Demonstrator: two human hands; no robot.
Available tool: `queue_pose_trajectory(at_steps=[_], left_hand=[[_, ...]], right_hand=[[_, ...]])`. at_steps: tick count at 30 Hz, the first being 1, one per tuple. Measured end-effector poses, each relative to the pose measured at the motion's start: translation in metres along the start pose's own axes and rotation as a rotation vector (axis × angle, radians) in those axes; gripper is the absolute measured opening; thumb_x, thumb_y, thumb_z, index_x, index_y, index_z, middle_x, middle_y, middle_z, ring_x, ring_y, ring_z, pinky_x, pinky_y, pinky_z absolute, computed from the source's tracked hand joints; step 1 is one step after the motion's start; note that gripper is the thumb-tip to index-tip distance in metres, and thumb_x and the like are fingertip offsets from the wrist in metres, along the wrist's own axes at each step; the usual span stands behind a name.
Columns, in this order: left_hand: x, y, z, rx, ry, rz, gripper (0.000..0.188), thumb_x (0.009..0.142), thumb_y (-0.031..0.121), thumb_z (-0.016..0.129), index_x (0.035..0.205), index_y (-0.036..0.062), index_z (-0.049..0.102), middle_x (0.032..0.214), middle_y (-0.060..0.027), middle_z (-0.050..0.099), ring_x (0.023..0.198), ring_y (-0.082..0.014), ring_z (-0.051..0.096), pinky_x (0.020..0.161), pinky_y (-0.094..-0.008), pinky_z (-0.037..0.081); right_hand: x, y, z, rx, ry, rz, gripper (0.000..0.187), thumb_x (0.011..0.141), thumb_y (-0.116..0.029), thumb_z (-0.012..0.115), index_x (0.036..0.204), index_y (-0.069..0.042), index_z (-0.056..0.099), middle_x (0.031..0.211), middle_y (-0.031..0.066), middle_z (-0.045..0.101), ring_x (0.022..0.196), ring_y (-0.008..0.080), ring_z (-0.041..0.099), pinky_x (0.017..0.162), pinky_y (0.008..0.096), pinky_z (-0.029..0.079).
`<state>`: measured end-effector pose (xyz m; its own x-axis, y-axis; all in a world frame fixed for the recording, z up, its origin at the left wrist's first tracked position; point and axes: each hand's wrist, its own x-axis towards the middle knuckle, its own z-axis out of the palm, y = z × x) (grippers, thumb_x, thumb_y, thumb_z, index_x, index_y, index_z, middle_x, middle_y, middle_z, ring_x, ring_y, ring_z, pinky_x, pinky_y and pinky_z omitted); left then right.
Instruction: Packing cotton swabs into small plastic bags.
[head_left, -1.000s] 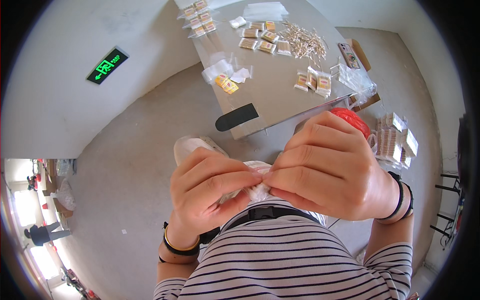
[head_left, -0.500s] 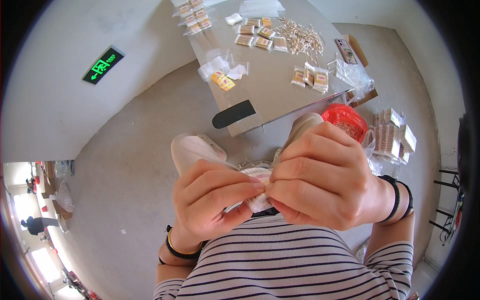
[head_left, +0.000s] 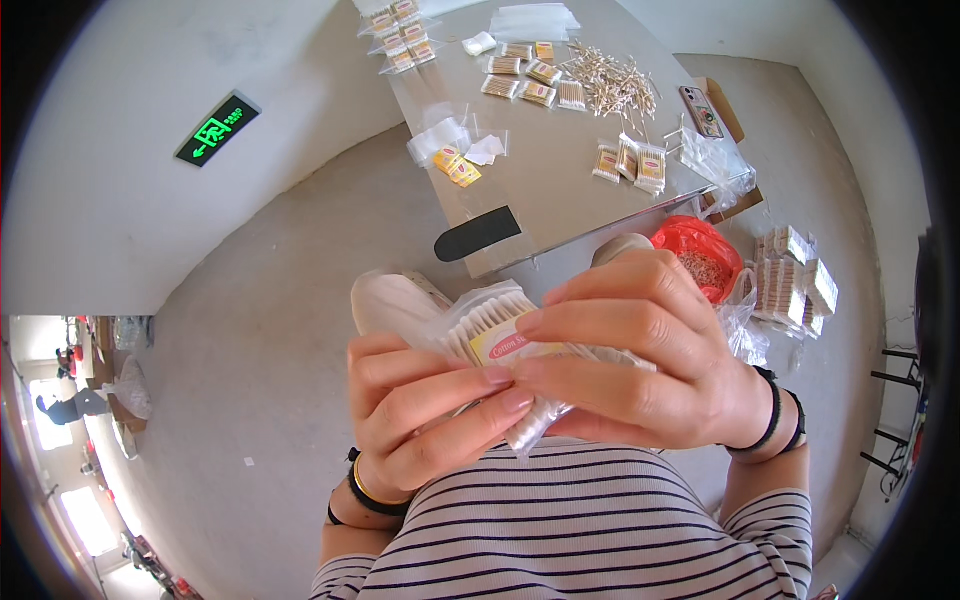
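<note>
Fingers [head_left: 622, 328] on swab packet [head_left: 494, 336], apparently pinching

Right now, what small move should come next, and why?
Probably smooth down the clear film at the lower end of the cotton swab packet: it juts out past the fingers there, and both the left grip and right grip hold the packet.

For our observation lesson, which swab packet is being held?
The swab packet between the left hand and right hand; other packets lie on the table untouched.
</note>
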<state>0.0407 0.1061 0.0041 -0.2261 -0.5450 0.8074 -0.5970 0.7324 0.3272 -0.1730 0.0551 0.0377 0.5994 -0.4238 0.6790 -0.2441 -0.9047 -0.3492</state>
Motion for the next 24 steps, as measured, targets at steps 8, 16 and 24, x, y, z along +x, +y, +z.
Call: queue_pose_trajectory(at_steps=[8,16,24], left_hand=[[-0.006,-0.013,0.000,-0.029,0.046,0.031,0.051,0.075,0.018,0.084,0.119,0.0171,0.058,0.112,-0.0013,0.059,0.094,-0.0161,0.055,0.079,-0.0318,0.041],[0.007,-0.011,0.001,-1.055,-0.004,-0.937,0.042,0.092,0.020,0.067,0.123,0.0003,0.047,0.113,-0.0067,0.054,0.106,-0.0143,0.051,0.093,-0.0303,0.041],[0.015,-0.015,-0.003,-1.088,-0.085,-0.827,0.014,0.092,0.007,0.067,0.101,0.0013,0.058,0.098,-0.0030,0.059,0.093,-0.0105,0.055,0.086,-0.0253,0.042]], right_hand=[[-0.011,0.006,0.008,-0.150,0.191,-0.131,0.028,0.064,-0.012,0.073,0.093,-0.010,0.069,0.099,0.0010,0.067,0.085,0.0169,0.064,0.071,0.0297,0.050],[-0.027,0.002,0.009,-0.266,0.238,-0.161,0.030,0.065,-0.012,0.074,0.092,-0.025,0.073,0.099,-0.0071,0.059,0.089,0.0116,0.052,0.074,0.0274,0.043],[-0.039,0.011,0.009,-0.276,0.228,-0.091,0.033,0.074,-0.014,0.077,0.101,-0.032,0.070,0.103,-0.0063,0.055,0.091,0.0124,0.050,0.075,0.0298,0.043]])
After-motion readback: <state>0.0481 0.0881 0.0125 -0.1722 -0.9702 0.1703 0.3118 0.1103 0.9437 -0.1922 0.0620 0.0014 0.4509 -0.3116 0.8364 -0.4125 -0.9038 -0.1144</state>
